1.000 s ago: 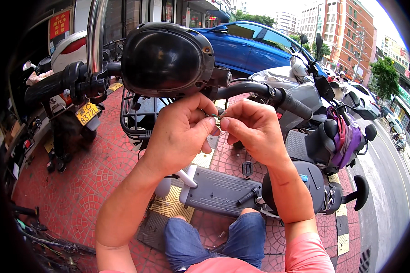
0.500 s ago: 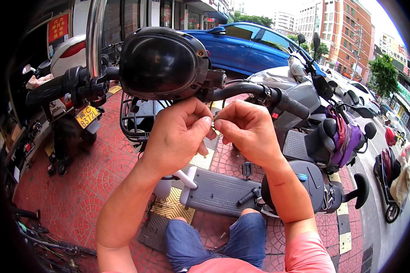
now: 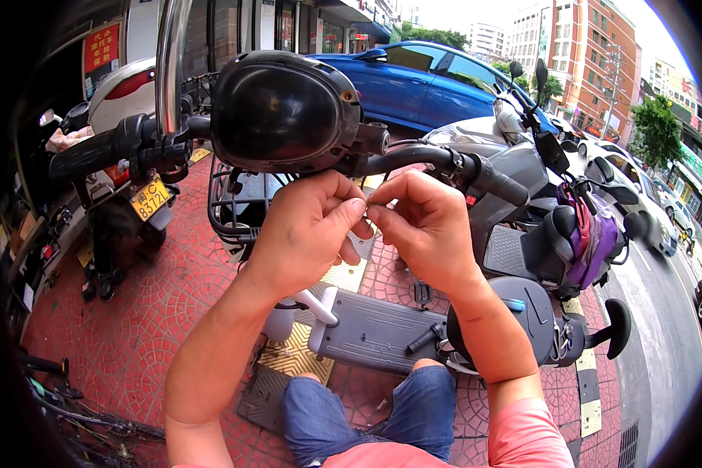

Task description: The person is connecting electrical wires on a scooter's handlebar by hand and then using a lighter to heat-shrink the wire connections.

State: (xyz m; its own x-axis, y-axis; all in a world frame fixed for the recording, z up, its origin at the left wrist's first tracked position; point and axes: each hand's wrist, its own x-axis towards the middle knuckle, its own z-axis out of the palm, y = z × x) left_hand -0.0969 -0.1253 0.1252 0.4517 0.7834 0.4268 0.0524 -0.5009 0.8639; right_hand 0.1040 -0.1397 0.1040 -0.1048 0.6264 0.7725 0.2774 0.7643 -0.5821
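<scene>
My left hand [image 3: 308, 222] and my right hand [image 3: 417, 226] meet just below the black headlamp housing [image 3: 277, 109] on a handlebar. The fingertips of both pinch what looks like a thin wire [image 3: 366, 199], mostly hidden by the fingers. The curved handlebar [image 3: 402, 158] runs rightward behind my hands to a black grip [image 3: 501, 182]. At the left are another grip [image 3: 82, 161] and an upright chrome tube [image 3: 169, 70]. A black wire basket [image 3: 226, 217] hangs behind my left hand. Below my wrists lies a grey scooter footboard [image 3: 378, 327], with a black seat [image 3: 495, 335] under my right forearm.
Parked scooters stand at both sides, one carrying a purple bag [image 3: 593, 257]. A blue car [image 3: 394, 86] is parked behind the headlamp. Red paving [image 3: 109, 343] with yellow tactile strips borders a road [image 3: 651, 327] on the right, where white cars [image 3: 661, 230] are visible.
My hands have shifted slightly but still pinch at the same place. On the road, a loaded scooter seen half a second ago has mostly left the view, and a white car has appeared farther back.
</scene>
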